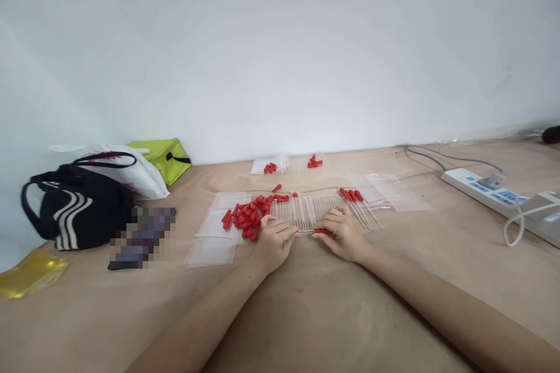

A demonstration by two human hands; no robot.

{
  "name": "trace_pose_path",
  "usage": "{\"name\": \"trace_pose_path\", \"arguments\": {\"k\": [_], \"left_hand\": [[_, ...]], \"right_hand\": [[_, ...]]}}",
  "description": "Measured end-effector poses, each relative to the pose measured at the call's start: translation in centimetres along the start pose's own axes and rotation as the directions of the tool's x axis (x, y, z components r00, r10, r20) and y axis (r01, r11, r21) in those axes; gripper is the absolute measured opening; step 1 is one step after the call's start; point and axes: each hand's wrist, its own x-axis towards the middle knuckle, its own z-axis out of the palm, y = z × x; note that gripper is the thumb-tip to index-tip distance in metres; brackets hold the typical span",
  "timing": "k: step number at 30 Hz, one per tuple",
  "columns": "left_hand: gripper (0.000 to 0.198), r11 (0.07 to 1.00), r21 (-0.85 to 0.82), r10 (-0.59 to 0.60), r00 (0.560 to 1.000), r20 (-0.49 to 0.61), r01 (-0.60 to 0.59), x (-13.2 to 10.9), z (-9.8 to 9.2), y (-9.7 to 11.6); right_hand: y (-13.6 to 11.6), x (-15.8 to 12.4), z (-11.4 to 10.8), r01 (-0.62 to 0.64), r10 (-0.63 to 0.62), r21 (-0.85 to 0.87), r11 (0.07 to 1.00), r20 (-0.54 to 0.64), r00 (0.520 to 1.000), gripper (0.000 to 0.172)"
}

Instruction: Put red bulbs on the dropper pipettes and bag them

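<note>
My left hand (276,240) pinches the end of a thin clear glass dropper tube (305,231), held level low over the table. Opposite it, my right hand (341,233) is closed on a red rubber bulb (323,232) at the tube's other end; the fingers partly hide where the two meet. Behind both hands lies a row of clear glass tubes (306,208). A heap of loose red bulbs (250,217) is beside my left hand. To the right of the row, several droppers with red bulbs (351,194) lie side by side, slanting.
Clear plastic bags (214,249) lie under the heap, with more bags (402,193) at right. Small bagged red bulbs (314,161) sit near the wall. A black bag (83,210), green bag (164,157) and yellow packet (30,273) are left; a power strip (485,186) is right.
</note>
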Motion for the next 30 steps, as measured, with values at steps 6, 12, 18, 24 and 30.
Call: {"name": "trace_pose_path", "arguments": {"k": [6,12,18,24,30], "left_hand": [[0.025,1.0,0.02,-0.003,1.0,0.025,0.002,0.0,0.0,0.2],[0.025,1.0,-0.003,0.004,1.0,0.019,-0.004,0.1,0.2,0.2],[0.024,0.998,-0.059,-0.01,1.0,-0.005,0.01,0.1,0.2,0.0],[0.026,0.987,-0.134,-0.101,0.994,-0.048,0.094,0.4,0.0,0.4],[0.019,0.974,-0.067,-0.219,0.974,-0.059,0.215,0.3,-0.3,0.0]], "right_hand": [[-0.1,0.2,0.0,0.033,-0.033,0.003,0.999,0.032,0.999,0.014],[-0.2,0.3,0.3,0.012,-0.012,0.009,1.0,0.017,1.0,0.016],[-0.2,0.6,-0.3,-0.004,0.006,0.091,0.996,-0.021,1.0,0.016],[-1.2,1.5,1.0,-0.168,0.333,0.574,0.801,-0.195,0.923,0.025],[2.5,2.7,-0.7,-0.247,0.566,0.701,0.67,-0.266,0.78,0.041]]}}
